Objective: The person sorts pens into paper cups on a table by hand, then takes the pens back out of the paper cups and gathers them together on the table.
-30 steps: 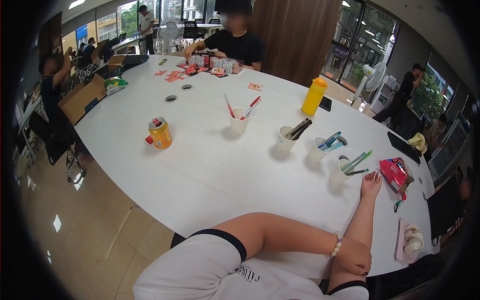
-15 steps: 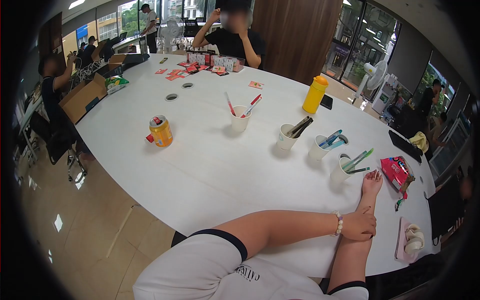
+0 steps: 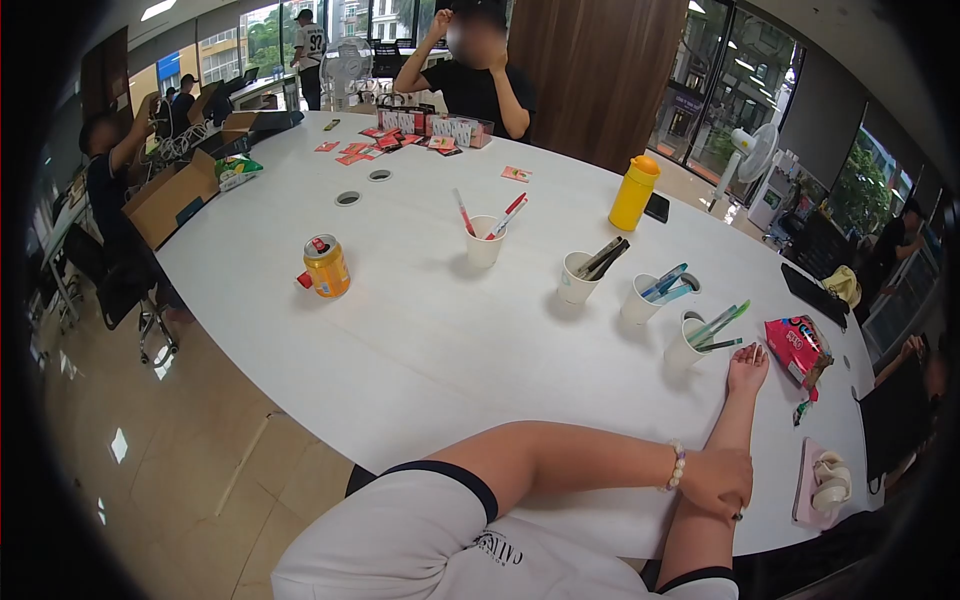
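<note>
My left hand (image 3: 718, 480), with a beaded bracelet (image 3: 677, 466) at its wrist, is wrapped round my right forearm (image 3: 708, 515). My right hand (image 3: 748, 369) lies on the white table (image 3: 430, 350) with its palm up. Its fingers are loosely bent and apart, with nothing seen in them. Just beyond it stands a paper cup with green pens (image 3: 686, 347). To its right is a red snack bag (image 3: 797, 350), a small wrapper (image 3: 802, 410) below it. Further left stand cups with blue pens (image 3: 643, 303), black pens (image 3: 580, 283) and red pens (image 3: 485, 247).
An orange drink can (image 3: 327, 268) stands at the left. A yellow bottle (image 3: 633, 195) is beside a dark phone (image 3: 657, 207). White headphones (image 3: 831, 485) lie at the right edge. Across the table a person (image 3: 480, 90) sits behind red packets (image 3: 375, 147). A cardboard box (image 3: 175, 200) is far left.
My left hand's fingers have curled further round my right forearm. The view has shifted slightly. A standing person in the background has turned.
</note>
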Motion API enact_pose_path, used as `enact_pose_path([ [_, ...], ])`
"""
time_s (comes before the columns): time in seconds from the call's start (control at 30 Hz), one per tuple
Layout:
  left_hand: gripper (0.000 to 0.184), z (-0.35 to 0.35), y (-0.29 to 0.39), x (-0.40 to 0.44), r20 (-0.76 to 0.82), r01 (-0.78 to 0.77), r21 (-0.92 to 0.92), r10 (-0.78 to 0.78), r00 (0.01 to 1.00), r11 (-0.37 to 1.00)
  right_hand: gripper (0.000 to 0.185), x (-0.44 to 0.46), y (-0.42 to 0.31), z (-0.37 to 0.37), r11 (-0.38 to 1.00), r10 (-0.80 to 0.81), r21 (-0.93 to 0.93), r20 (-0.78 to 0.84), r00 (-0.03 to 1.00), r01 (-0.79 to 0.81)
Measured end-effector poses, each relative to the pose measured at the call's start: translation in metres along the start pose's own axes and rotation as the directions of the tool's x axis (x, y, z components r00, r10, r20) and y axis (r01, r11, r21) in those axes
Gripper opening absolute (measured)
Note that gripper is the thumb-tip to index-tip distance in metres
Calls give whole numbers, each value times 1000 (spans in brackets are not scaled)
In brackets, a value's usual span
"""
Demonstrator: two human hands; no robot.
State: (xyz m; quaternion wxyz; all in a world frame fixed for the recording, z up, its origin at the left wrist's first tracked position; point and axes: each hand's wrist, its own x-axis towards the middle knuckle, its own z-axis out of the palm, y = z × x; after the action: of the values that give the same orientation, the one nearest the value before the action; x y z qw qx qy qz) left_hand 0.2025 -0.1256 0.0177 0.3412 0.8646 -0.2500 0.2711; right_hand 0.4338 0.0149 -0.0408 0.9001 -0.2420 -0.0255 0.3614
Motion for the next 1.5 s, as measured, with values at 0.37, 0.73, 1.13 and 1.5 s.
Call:
enact_pose_path([
  [0.37,31,28,53,9,108,-75,-261,106,988,962,23,3,-1,-2,1000,17,17,-8,1000,-17],
  [0.73,35,-19,-17,-2,129,6,257,-40,991,966,27,6,4,-2,997,-14,-76,15,1000,15],
  [1.13,43,-11,16,6,96,187,313,-227,969,931,21,2,1,-2,999,0,-43,4,1000,0],
  [1.5,46,5,106,19,350,218,-575,-3,937,789,27,-2,0,3,999,-4,-46,9,1000,4],
])
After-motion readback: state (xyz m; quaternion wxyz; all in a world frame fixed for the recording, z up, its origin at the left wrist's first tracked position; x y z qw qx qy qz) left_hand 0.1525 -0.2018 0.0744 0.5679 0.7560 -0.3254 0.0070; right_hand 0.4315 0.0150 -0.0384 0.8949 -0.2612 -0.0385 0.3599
